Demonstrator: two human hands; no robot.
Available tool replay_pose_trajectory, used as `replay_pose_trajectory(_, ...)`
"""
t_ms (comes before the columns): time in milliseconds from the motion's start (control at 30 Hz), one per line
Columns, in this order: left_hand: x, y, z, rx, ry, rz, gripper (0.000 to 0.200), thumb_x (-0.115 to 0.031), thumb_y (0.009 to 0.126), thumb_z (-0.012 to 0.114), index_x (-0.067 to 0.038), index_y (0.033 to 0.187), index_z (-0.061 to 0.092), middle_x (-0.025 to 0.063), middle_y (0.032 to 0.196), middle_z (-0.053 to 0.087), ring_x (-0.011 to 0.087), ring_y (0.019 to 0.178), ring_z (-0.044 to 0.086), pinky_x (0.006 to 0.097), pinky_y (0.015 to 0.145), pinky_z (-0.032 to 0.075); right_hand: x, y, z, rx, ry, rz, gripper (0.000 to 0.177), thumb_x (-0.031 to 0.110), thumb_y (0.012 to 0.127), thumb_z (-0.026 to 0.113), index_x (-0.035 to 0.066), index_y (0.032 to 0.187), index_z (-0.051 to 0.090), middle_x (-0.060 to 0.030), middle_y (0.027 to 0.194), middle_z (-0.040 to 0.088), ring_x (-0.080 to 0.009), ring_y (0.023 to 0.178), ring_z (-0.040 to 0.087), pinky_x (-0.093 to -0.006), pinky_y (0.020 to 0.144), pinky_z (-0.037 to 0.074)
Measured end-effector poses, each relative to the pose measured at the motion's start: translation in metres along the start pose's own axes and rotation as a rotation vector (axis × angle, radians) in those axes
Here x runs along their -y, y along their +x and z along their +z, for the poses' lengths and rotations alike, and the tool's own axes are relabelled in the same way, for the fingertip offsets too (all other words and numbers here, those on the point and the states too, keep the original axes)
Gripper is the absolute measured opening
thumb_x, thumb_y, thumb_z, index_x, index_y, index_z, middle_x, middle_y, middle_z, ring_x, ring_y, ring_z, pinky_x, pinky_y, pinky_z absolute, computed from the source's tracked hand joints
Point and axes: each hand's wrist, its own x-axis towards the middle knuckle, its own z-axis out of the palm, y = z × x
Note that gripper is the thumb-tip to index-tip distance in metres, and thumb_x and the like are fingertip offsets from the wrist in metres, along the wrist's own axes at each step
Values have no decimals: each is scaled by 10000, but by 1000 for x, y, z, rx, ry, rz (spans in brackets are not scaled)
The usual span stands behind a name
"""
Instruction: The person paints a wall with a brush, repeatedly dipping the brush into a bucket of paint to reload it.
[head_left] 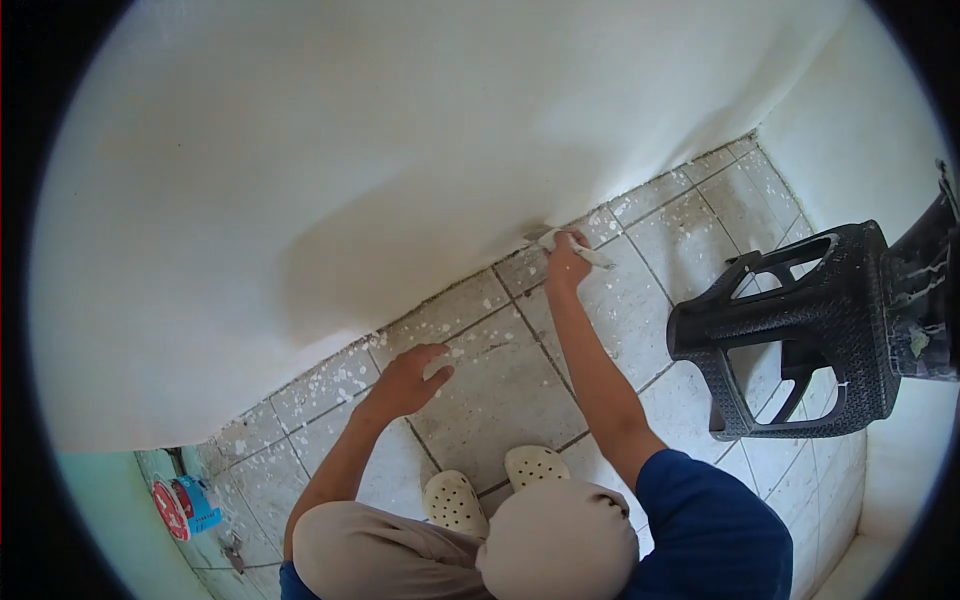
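My right hand (567, 260) is closed round a whitish scraper-like tool (597, 257), whose blade end lies at the foot of the white wall (400, 200). Around it, the grey floor tiles (490, 370) carry many white paint spots, thickest along the wall. Nearer the left, my left hand (408, 382) hovers low over the tiles with thumb and fingers apart, holding nothing.
A black plastic stool (790, 335) stands or lies on the right, beside a dark container (925, 290). At the lower left are a blue and red tub (187, 507) and a small tool (234, 555). Cream clogs (455, 502) are on my feet.
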Motion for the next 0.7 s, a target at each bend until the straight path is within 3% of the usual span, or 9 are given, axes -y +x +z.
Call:
replay_pose_trajectory(33, 0, 3, 0, 1, 12, 27, 414, -311, 930, 616, -68, 1263, 578, 163, 1235, 610, 300, 1147, 585, 393, 953, 474, -31, 32, 1, -7, -64, -110, 242, 11, 850, 620, 7, 1085, 566, -126, 1080, 597, -196, 941, 618, -357, 775, 582)
replay_pose_trajectory(100, -6, 5, -5, 5, -7, -5, 417, -310, 929, 619, -60, 1261, 577, 167, 1231, 612, 302, 1141, 588, 391, 954, 475, 56, -10, 38, 13, 194, -51, 269, 25, 856, 636, 19, 1117, 570, -119, 1079, 608, -199, 949, 623, -361, 771, 586)
replay_pose_trajectory(267, -7, 10, -2, -2, 21, 13, 422, -309, 929, 622, -46, 1256, 577, 166, 1232, 611, 302, 1136, 594, 389, 959, 476, 232, -68, 51, 366, 591, -439, 286, 64, 869, 666, 45, 1130, 550, -84, 1085, 609, -205, 954, 633, -344, 785, 571)
replay_pose_trajectory(333, -20, 10, -7, 19, 37, -17, 420, -308, 929, 622, -47, 1254, 578, 165, 1232, 611, 301, 1135, 596, 387, 962, 475, 205, -54, 55, 297, 630, -354, 323, 75, 872, 666, 28, 1165, 537, -101, 1079, 605, -190, 957, 626, -325, 791, 563)
replay_pose_trajectory(433, -21, 3, -10, -16, 24, 11, 421, -310, 929, 621, -47, 1255, 577, 164, 1233, 611, 304, 1141, 593, 388, 967, 472, 66, -30, 31, 82, 112, -123, 400, 88, 849, 671, -15, 1209, 529, -119, 1092, 597, -173, 985, 608, -277, 793, 546)
replay_pose_trajectory(467, -21, -1, -12, -24, 31, 11, 420, -309, 930, 620, -47, 1255, 577, 164, 1233, 611, 305, 1141, 593, 388, 970, 470, -19, 14, 2, 55, 140, -134, 364, 84, 839, 674, -14, 1164, 544, -116, 1099, 596, -180, 974, 608, -291, 788, 550)
replay_pose_trajectory(533, -22, -10, -14, -37, 37, 7, 418, -308, 930, 618, -48, 1254, 576, 164, 1233, 611, 307, 1140, 593, 389, 976, 467, -18, -9, -25, -13, 178, 74, 327, 66, 846, 663, 1, 1143, 544, -111, 1091, 596, -188, 963, 608, -319, 771, 561)
replay_pose_trajectory(633, -23, -14, -16, 1, 10, -60, 416, -308, 931, 615, -48, 1254, 576, 161, 1251, 602, 310, 1140, 593, 392, 982, 462, 22, -12, 3, 28, 257, 23, 303, 49, 857, 654, 16, 1135, 540, -108, 1078, 595, -200, 959, 610, -343, 752, 570)
replay_pose_trajectory(700, -19, -9, -13, -18, 49, 2, 418, -311, 931, 615, -50, 1254, 575, 158, 1262, 596, 310, 1139, 594, 392, 983, 461, 104, -32, 48, 157, 395, -75, 318, 49, 867, 655, 27, 1158, 530, -93, 1066, 593, -197, 955, 610, -337, 749, 572)
